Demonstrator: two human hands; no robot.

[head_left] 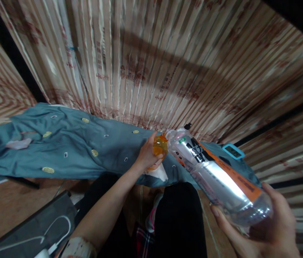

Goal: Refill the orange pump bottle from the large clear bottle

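Note:
My right hand [272, 225] grips a clear plastic bottle [218, 179] with a silver and orange label near its base. The bottle is tilted, its neck pointing left and down to an orange see-through cup [160, 145]. My left hand [150, 152] has its fingers wrapped round that cup. The bottle's mouth meets the cup's rim; whether liquid is flowing cannot be made out. A white tissue [160, 172] lies on the cloth just below my left hand.
A grey-green patterned cloth [81, 150] covers the narrow table. A blue-framed digital display [233, 151] sits at its right end, a small black object [187, 126] at the back, a pinkish piece [19, 143] at left. A white cable [57, 224] lies on a dark surface at lower left. Curtains [151, 64] hang behind.

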